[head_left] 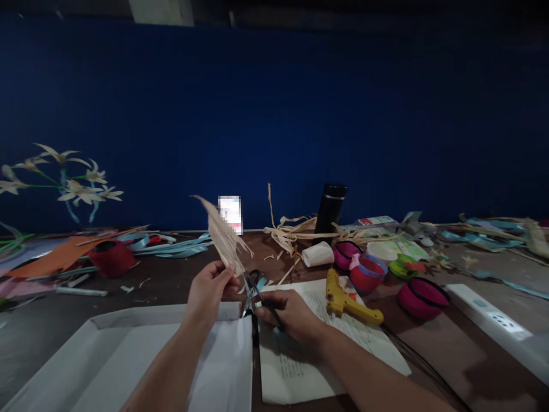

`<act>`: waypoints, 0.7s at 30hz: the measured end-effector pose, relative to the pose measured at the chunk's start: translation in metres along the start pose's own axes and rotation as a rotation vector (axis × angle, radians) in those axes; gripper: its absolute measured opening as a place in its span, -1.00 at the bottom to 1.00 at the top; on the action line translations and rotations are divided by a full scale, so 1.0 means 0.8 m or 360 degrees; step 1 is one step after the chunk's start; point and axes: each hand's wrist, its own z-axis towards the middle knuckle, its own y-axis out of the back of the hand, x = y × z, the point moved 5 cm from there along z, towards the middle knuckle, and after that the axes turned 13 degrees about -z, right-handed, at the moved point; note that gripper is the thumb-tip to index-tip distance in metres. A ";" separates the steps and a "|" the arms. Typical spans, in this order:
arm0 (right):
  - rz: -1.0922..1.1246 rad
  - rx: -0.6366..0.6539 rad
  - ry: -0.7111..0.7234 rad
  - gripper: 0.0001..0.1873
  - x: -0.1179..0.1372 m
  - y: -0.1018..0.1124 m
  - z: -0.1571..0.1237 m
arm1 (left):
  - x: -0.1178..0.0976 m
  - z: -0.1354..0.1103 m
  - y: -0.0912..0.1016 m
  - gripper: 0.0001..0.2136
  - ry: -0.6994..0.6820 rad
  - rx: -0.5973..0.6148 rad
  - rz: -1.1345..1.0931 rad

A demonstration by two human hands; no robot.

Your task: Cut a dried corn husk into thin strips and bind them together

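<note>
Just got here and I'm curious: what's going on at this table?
A person's left hand pinches a pale, husk-like piece. The right hand holds scissors near its lower end; whether they touch it is unclear. A yellow glue gun lies on a printed sheet to the right, and a white tray sits to the left.
</note>
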 end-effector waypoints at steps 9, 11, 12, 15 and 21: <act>0.0056 -0.0084 0.0047 -0.53 -0.003 -0.001 0.002 | 0.012 -0.012 -0.014 -0.70 0.0130 0.0021 -0.0219; 0.0057 -0.0092 0.0069 -0.54 -0.006 0.000 0.004 | 0.013 -0.012 -0.014 -0.70 0.0136 0.0008 -0.0211; 0.0051 -0.0091 0.0083 -0.54 -0.007 0.000 0.004 | 0.013 -0.012 -0.015 -0.70 0.0141 0.0006 -0.0207; 0.0029 -0.0096 0.0088 -0.54 -0.011 0.002 0.006 | 0.014 -0.014 -0.016 -0.71 0.0158 0.0016 -0.0204; -0.0008 -0.0136 0.0075 -0.53 -0.013 0.003 0.005 | 0.015 -0.015 -0.017 -0.69 0.0166 0.0013 -0.0208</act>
